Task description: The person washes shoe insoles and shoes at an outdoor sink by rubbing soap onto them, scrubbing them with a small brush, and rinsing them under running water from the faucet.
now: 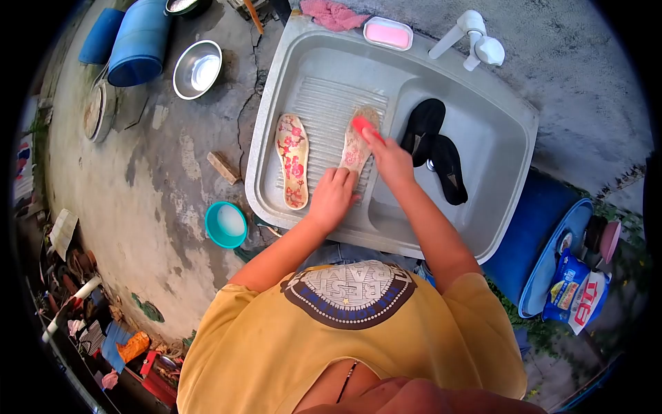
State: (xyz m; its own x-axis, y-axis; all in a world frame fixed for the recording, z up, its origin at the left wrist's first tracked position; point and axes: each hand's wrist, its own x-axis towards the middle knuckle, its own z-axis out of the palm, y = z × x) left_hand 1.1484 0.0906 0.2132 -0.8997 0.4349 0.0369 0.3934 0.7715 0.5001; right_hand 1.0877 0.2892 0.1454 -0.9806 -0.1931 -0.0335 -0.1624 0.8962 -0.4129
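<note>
A flowered shoe insole (354,148) lies on the ribbed washboard side of the grey sink (260,162). My left hand (334,195) covers its lower end, fingers bent over it and holding it against the ribs. In my right hand (394,164) is a small red scrub brush (367,128), pressed on the insole's upper part; its bristles are hidden. To the left a second insole (293,162), cream with red flowers, lies apart from both hands. Two black cloth shoes, one farther back (423,127) and one nearer (448,170), rest touching in the right basin.
Along the sink's back edge are a pink cloth (333,14), a soap dish (388,33) with pink soap, and a white tap (472,40). A teal tub (226,225) and metal bowl (197,70) stand left. A detergent bag (578,292) sits on a blue barrel (534,234).
</note>
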